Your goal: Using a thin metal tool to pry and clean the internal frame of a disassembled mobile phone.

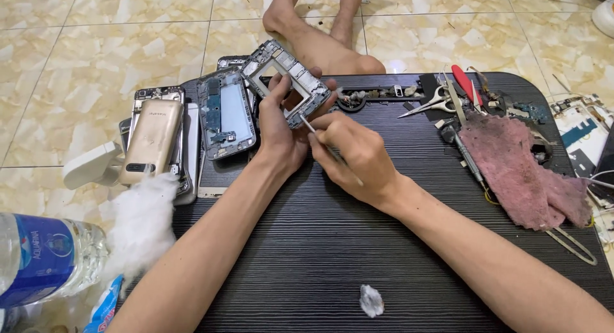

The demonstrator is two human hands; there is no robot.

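The left hand (281, 131) is closed around a bare phone frame (286, 80), tilted above the black table (332, 243); the right hand (355, 157) pinches a thin metal tool (309, 128) whose tip touches the frame's lower edge. Light, steady pressure suits this. Opened phones (225, 112) lie left, scissors (430, 103) and a pink rag (518, 173) right.

Both bare forearms enter from the lower edge and converge toward the upper centre. The left hand (279, 131) is raised with the wrist bent back, palm facing the right hand; its fingers (314, 77) are curled closed in a grip, thumb on the near side, fingertips wrapped over the far side. The right hand (352, 154) sits just beside and below the left fingers, knuckles up. Its fingers (323, 125) are pinched closed, pen-style, touching the left palm area. The right forearm runs diagonally to the lower right.
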